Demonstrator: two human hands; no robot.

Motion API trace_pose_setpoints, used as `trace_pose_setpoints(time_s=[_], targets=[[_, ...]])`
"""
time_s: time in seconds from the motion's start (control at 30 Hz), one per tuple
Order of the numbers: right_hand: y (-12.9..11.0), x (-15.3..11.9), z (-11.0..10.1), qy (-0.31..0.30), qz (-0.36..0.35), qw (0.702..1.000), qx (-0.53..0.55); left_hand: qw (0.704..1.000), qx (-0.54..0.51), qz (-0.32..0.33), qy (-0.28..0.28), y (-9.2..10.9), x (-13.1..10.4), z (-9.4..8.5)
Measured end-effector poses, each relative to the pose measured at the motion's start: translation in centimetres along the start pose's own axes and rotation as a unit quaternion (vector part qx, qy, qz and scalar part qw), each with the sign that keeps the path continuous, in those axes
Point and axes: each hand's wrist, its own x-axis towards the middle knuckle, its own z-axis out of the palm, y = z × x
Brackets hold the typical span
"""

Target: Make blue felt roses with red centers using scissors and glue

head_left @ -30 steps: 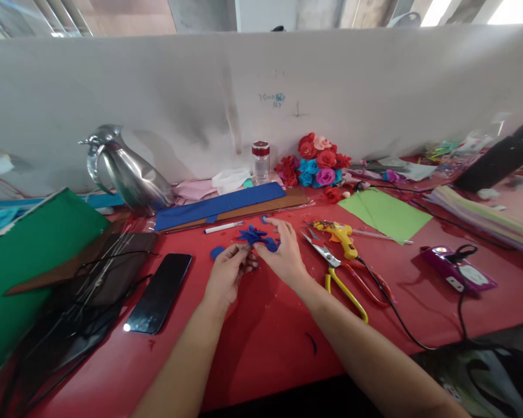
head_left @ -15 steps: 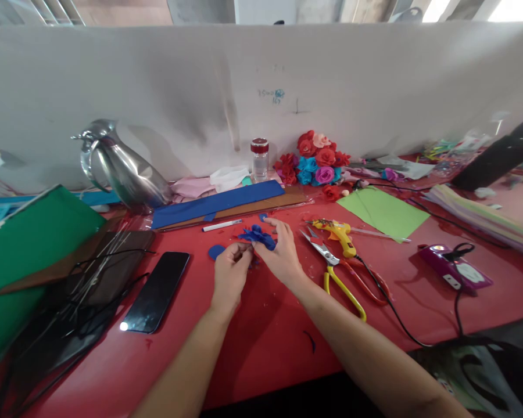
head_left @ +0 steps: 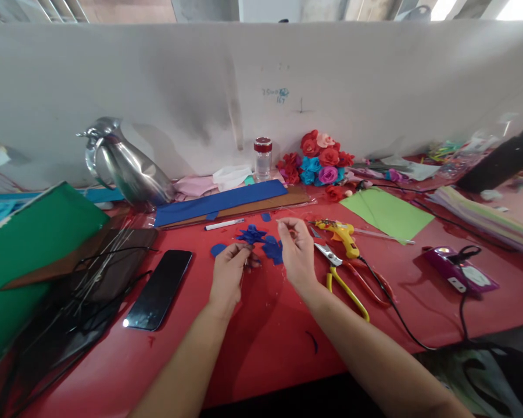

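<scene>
My left hand (head_left: pixel 230 271) pinches a dark blue paper flower (head_left: pixel 251 234) from below, its petals fanned out above the fingertips. To the right of it is my right hand (head_left: pixel 298 251), apart from the flower, with thumb and fingertips drawn together. Whatever they hold, if anything, is too small to make out. Loose blue petal pieces (head_left: pixel 272 249) lie between the two hands. A rounded blue piece (head_left: pixel 218 249) rests just left of the flower. Beside my right hand are scissors (head_left: pixel 331 255) with yellow and red handles and a yellow glue gun (head_left: pixel 346 237).
A phone (head_left: pixel 160 290) and dark folder lie left, near green paper (head_left: pixel 47 232). Behind stand a steel jug (head_left: pixel 126 165), a red-lidded jar (head_left: pixel 262 159) and paper roses (head_left: pixel 325 159). Blue strips (head_left: pixel 222 202), a pen (head_left: pixel 224 224), light green paper (head_left: pixel 387 212) and a purple power adapter (head_left: pixel 462 270) surround the hands.
My right hand has come away from the flower and moved right, its fingers now closed together. The flower stays in my left hand, and blue pieces beside it now show.
</scene>
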Motion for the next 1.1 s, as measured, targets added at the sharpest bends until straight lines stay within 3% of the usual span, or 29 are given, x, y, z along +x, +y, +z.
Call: trace_pose_setpoints(time_s=[0.23,0.57,1.1], targets=[[-0.63,0.19,-0.06,0.030,0.022,0.998,0.056,0.998,-0.062,-0.026,-0.005,0.29,0.36,-0.37],[-0.62,-0.47,0.11,-0.006,0.042,0.994,0.098,0.987,-0.089,0.131,0.002,-0.06,0.35,-0.01],[-0.35,-0.18,0.22,-0.002,0.040,0.986,0.160,0.968,-0.147,0.203,-0.032,-0.39,0.95,-0.45]])
